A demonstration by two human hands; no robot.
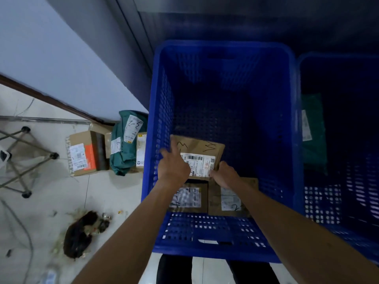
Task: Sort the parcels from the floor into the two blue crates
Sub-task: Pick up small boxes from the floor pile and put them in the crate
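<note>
Down inside the first blue crate (162, 119), a brown parcel (202, 149) is low, close to the bottom. The left hand (173, 166) lies on its left side with the fingers stretched out flat. The right hand (225, 175) holds its near right corner, with the fingers bent round the edge. I think the parcel is being put down and is not let go yet.

Two more lie flat at the near end of this crate, under the arms: the near-left parcel (189, 198) and the near-right parcel (229, 201), side by side.

Just beside it on the right stands the second blue crate (324, 201). It is dark in there, but a green parcel (313, 136) shows inside.

So the job looks partly done. A cardboard box (86, 154) and some green bags (125, 152) sit on the floor (102, 191) by the wall. I think these are left to sort.
</note>
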